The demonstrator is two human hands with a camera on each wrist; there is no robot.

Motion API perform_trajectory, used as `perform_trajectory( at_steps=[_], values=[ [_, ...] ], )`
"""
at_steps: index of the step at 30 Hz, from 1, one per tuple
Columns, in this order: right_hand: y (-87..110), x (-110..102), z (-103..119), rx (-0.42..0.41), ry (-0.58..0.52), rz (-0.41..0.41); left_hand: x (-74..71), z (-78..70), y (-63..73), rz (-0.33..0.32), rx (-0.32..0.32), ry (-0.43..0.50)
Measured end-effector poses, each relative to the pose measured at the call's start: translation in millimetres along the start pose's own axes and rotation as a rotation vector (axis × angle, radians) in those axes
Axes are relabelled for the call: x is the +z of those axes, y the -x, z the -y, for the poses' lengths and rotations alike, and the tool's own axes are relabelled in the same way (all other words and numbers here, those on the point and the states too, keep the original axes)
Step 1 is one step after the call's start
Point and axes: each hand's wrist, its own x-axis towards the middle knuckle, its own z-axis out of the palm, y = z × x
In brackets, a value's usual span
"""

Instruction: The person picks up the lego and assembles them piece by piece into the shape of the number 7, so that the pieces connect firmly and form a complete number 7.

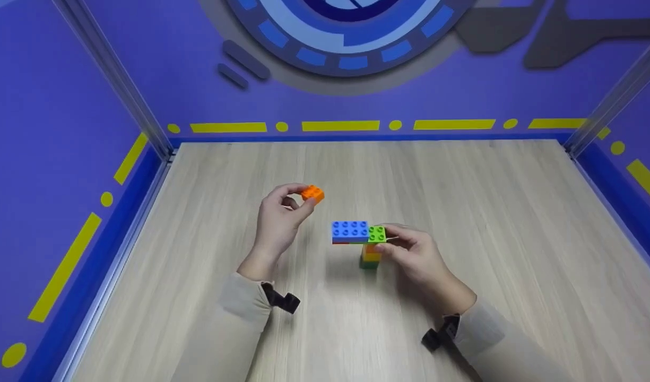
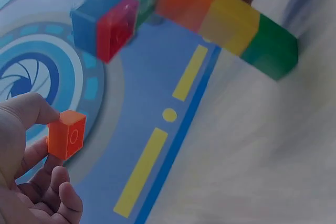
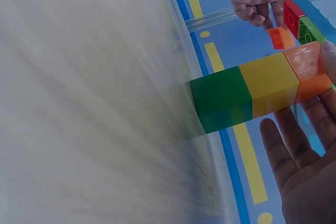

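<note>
My left hand (image 1: 277, 223) pinches a small orange toy brick (image 1: 313, 194) between thumb and fingers, above the table and left of a brick stack. The right hand (image 1: 420, 254) holds that stack near its top from the right side. From the bottom, its column runs dark green brick (image 3: 223, 100), yellow brick (image 3: 269, 85), orange brick (image 3: 305, 66). Across the top lies a light green brick (image 1: 377, 234), partly covered by a blue eight-stud brick (image 1: 349, 231) that juts out leftward. A red brick (image 2: 118, 30) sits under the blue one's outer end.
The wood-grain table (image 1: 224, 175) is bordered by blue-purple panels (image 1: 351, 106) at the back and both sides, with metal posts (image 1: 115, 69) at the corners. Each wrist wears a black strap mount (image 1: 282, 300).
</note>
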Motion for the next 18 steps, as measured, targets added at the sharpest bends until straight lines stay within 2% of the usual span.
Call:
perform_trajectory(
  at_steps=[5,12,18],
  values=[
    [-1.0,0,0,-0.007,0.006,-0.001,5.6,-12.3,6.1,0.054,0.05,0.026],
    [-0.9,0,-1,-0.021,0.021,-0.002,17.0,-25.7,12.5,0.154,0.134,0.007],
    [-0.5,0,0,-0.028,0.016,0.007,29.0,-33.6,17.9,0.216,0.159,-0.009]
  ],
)
